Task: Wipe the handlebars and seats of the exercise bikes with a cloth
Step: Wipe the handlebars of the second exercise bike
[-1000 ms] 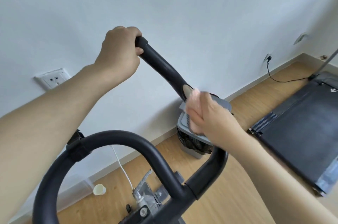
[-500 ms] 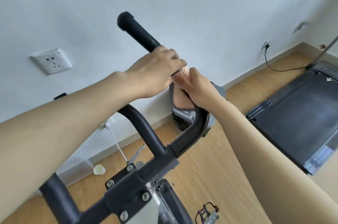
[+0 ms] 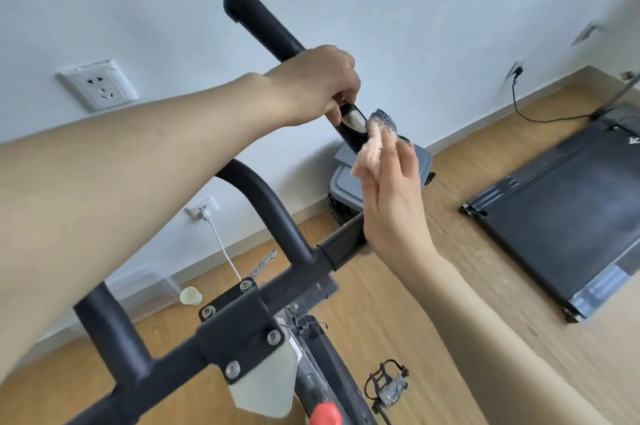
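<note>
The exercise bike's black handlebar (image 3: 263, 22) rises from the centre clamp toward the upper middle, its right horn ending in a capped tip. My left hand (image 3: 318, 85) grips that horn about halfway up, just above a silver sensor plate (image 3: 355, 119). My right hand (image 3: 391, 196) is below the plate with fingers nearly straight, and holds a small pink cloth with a dark mesh side (image 3: 375, 137) against the bar. The loop part of the handlebar (image 3: 277, 216) curves down on the left. No seat is in view.
A grey bin with a black liner (image 3: 346, 189) stands against the wall behind the bar. A black treadmill (image 3: 561, 209) lies on the wooden floor at right, its cable plugged into the wall. A paper cup (image 3: 190, 295), a pedal (image 3: 388, 383) and a red knob (image 3: 323, 414) are below.
My left hand slid from the bar's tip down to its middle. My right hand, first wiping by the sensor plate, opened up and now presses the cloth just below it. The view tilted down.
</note>
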